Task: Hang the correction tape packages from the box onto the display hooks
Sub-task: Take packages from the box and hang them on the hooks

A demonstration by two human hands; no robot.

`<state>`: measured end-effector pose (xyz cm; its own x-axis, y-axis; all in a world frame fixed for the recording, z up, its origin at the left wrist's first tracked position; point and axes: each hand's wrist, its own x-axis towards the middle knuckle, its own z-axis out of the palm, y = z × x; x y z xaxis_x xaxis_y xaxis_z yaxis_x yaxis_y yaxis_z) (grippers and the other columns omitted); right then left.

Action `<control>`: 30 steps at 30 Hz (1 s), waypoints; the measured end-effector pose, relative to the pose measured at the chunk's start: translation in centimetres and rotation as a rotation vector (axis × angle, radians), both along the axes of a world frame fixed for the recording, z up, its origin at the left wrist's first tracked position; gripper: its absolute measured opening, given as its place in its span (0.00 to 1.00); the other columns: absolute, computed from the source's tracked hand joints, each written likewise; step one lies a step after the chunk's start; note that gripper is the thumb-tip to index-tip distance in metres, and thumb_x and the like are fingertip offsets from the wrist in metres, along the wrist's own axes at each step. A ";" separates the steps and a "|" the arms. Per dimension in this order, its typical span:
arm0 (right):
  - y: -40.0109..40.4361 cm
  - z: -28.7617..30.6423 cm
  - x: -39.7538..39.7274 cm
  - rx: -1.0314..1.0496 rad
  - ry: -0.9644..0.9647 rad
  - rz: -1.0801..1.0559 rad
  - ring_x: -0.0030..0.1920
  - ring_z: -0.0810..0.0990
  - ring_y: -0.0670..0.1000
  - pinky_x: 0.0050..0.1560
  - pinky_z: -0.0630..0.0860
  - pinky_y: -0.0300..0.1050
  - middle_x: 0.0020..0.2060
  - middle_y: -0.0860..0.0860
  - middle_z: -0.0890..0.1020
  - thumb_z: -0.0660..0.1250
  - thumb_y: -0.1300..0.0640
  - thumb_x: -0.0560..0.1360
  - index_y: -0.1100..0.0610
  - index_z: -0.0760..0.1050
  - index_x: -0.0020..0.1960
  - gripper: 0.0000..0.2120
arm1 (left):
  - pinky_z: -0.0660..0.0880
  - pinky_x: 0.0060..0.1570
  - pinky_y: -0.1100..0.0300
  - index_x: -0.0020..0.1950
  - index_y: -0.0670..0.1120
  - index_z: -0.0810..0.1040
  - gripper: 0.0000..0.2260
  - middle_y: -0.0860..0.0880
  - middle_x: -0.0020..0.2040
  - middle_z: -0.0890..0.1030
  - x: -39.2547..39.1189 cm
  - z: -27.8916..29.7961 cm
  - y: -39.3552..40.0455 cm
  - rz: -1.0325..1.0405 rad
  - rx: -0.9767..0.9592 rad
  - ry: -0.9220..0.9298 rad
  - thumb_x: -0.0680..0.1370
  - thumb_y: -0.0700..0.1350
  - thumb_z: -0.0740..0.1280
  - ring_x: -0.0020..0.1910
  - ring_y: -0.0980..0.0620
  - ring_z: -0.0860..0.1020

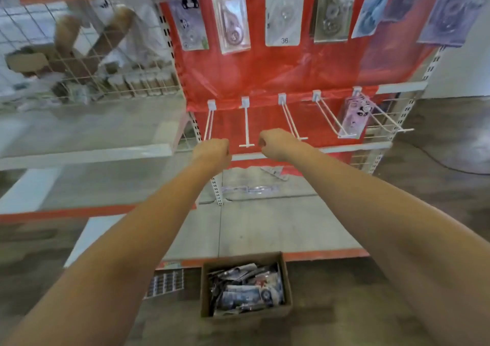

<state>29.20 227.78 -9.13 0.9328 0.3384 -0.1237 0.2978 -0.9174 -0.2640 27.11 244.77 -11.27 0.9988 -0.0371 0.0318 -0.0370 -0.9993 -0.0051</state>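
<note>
- Only legible writing: "36" at the foot of a white-backed package [284,14] in the upper row; panda picture on the package [188,16] at the row's left; other print too blurred to read.
- Upper row of correction tape packages hanging against a red backing sheet [265,67], some clear-fronted, some blue or purple at the right.
- Lower row of white display hooks [246,122] jutting from the red panel; one panda-printed package [354,118] hanging on a right-hand hook, the rest bare.
- Cardboard box [204,290] on the floor below the shelf edge, between the forearms, filled with a jumble of correction tape packages [246,290].
- Flat clear items [249,188] lying on the grey bottom shelf, too blurred to identify.
- Wire basket [87,80] of blurred goods to the left, on a neighbouring shelf.
- Both bare arms stretched forward toward the lower hooks, nothing between them and the hooks.
- Left hand [213,152] curled into a loose fist beside the leftmost hook, nothing visibly held.
- Right hand [275,144] likewise curled, just right of the T-ended hook, nothing visible in its fingers.
</note>
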 end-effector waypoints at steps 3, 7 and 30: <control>-0.4 -3.5 -2.3 -0.002 0.073 0.015 0.61 0.73 0.59 0.59 0.71 0.48 0.62 0.58 0.75 0.57 0.63 0.77 0.59 0.71 0.64 0.16 | 0.75 0.52 0.51 0.55 0.41 0.76 0.11 0.42 0.52 0.81 -2.3 -4.1 0.7 0.032 -0.091 0.048 0.80 0.44 0.57 0.51 0.40 0.78; -1.9 -8.8 -4.7 0.022 0.180 -0.015 0.65 0.71 0.57 0.61 0.68 0.46 0.65 0.57 0.73 0.58 0.63 0.78 0.58 0.69 0.67 0.18 | 0.74 0.51 0.52 0.55 0.43 0.77 0.12 0.42 0.52 0.80 -5.5 -9.7 0.8 0.108 -0.098 0.102 0.80 0.45 0.57 0.52 0.39 0.78; 0.3 -56.6 -9.4 -0.057 0.604 -0.110 0.60 0.76 0.57 0.60 0.72 0.47 0.61 0.58 0.77 0.58 0.61 0.80 0.60 0.70 0.66 0.16 | 0.77 0.47 0.57 0.50 0.49 0.75 0.03 0.50 0.46 0.80 -12.6 -55.8 7.4 0.174 -0.212 0.489 0.80 0.45 0.62 0.44 0.52 0.78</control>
